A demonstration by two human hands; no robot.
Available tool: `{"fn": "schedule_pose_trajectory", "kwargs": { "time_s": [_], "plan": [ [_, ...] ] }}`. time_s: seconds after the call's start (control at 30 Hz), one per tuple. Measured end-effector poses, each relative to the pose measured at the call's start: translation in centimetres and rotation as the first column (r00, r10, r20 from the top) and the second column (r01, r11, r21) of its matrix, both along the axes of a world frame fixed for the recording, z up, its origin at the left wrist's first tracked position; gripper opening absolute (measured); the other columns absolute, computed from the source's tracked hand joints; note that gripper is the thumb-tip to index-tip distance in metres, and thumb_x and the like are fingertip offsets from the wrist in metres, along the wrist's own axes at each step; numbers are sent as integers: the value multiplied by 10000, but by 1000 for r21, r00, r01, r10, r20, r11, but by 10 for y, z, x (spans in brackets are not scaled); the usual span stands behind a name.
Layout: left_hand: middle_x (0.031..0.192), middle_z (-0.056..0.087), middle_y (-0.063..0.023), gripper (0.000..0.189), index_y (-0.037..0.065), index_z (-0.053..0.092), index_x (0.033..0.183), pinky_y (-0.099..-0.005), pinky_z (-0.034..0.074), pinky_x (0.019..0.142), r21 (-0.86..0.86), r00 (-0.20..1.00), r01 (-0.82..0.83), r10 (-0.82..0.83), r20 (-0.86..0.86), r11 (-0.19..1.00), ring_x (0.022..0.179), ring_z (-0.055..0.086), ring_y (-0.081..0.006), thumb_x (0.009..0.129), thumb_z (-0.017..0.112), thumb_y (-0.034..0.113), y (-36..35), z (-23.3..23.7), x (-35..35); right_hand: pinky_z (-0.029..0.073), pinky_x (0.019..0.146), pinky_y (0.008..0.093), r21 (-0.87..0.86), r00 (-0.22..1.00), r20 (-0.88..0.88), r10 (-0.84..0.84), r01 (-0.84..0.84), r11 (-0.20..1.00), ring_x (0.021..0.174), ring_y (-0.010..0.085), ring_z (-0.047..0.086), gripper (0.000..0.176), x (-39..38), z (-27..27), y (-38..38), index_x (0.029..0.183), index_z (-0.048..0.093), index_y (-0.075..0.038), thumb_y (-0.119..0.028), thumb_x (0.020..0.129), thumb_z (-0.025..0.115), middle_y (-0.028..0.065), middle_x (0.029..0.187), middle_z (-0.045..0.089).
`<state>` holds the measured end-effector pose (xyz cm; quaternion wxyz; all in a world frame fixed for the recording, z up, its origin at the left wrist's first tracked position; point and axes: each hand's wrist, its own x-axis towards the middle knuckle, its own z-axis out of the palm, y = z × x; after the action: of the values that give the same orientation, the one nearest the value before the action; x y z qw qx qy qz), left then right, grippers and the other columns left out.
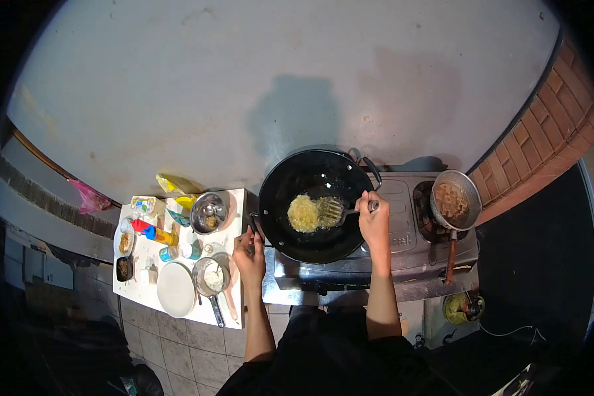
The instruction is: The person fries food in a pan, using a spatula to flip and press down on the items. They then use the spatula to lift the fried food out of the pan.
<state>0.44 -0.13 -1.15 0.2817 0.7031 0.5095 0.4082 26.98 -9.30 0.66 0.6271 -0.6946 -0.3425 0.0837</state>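
Observation:
A dark wok (290, 247) stands on the left side of the stove, with a yellowish round mass of food (303, 214) frying in bubbling oil. My right hand (374, 221) is closed around the handle of a slotted spatula (332, 211). The spatula's slotted blade lies in the oil just right of the food, beside or slightly touching it. At the wok's left side, my left hand (249, 257) has its fingers closed on the wok's loop handle (255, 224).
Right of the wok, a saucepan (453, 198) of brownish food sits on the other burner of the stove (402, 247), its handle pointing toward me. A white table (236, 198) at left bears a plate (176, 290), a metal bowl (209, 212), a small pan (211, 276) and bottles.

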Motion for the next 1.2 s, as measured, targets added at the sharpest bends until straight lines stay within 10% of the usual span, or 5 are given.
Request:
{"fn": "schedule_pose_trajectory", "kwargs": {
  "time_s": [0.3,0.37,0.6,0.67,1.2],
  "plan": [
    [930,613,-151,319,-78,627,1148,-313,489,737,-2,998,1,-1,62,1000,851,602,-220,913,621,139,0,-4,1,398,537,387,-5,1000,26,-3,3,1000,516,298,501,298,2,2,1,670,526,43,-106,928,535,169,577,502],
    [933,613,-151,322,-78,627,1148,-316,488,742,10,998,0,0,63,1000,856,602,-221,914,623,143,-1,-3,1,378,550,299,-28,999,46,-5,6,1000,551,122,450,352,2,0,2,645,501,40,-110,964,511,70,566,502],
    [947,611,-147,360,-72,616,1176,-305,477,764,-27,997,-8,10,75,1000,838,586,-177,915,633,175,-3,-2,1,380,545,307,-92,995,97,-13,22,995,542,138,457,343,0,8,3,645,517,43,-106,954,525,83,561,506],
    [955,612,-149,361,-70,616,1176,-306,478,763,-7,997,-2,2,82,1000,836,589,-179,915,634,178,0,-9,-1,391,528,389,-41,997,72,-39,42,998,507,292,501,306,1,4,4,655,514,37,-106,924,543,173,573,513],
    [889,651,-131,368,-78,610,1177,-309,486,738,-69,993,3,5,114,998,781,601,-174,892,655,149,0,-1,2,414,548,342,-59,996,26,-85,87,994,526,209,545,381,4,49,-13,672,571,36,-230,945,586,141,586,585]
  ]
}}
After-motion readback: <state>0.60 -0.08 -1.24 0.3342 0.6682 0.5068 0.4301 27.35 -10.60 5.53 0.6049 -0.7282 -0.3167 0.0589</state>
